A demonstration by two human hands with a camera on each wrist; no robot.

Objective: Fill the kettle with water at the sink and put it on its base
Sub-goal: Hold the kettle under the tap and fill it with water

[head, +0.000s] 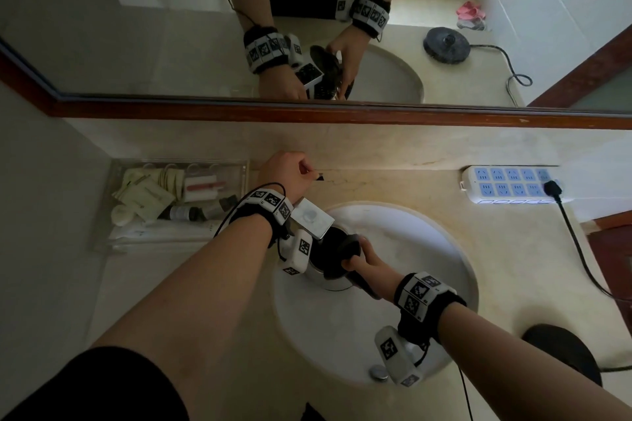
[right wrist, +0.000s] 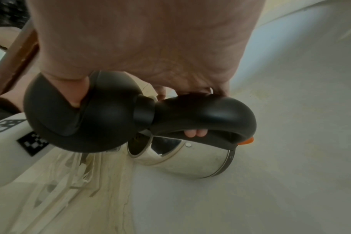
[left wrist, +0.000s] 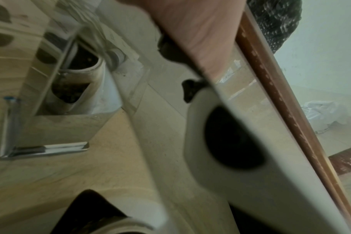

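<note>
A steel kettle (head: 329, 284) with a black handle (right wrist: 206, 115) sits low in the white sink (head: 427, 249), under the chrome faucet (head: 313, 219). Its black lid (right wrist: 102, 120) stands open. My right hand (head: 364, 261) grips the handle, thumb on the lid. My left hand (head: 285, 171) is curled at the back of the counter beyond the faucet and pinches a thin black-tipped piece (head: 320, 177); I cannot tell what it is. The black round kettle base (head: 561, 352) lies on the counter at the lower right. No water stream shows.
A clear tray of toiletries (head: 178, 195) stands left of the sink. A white and blue power strip (head: 509, 184) lies at the back right, with a black cord running to the base. A mirror with a wooden frame (head: 307, 111) rises behind the counter.
</note>
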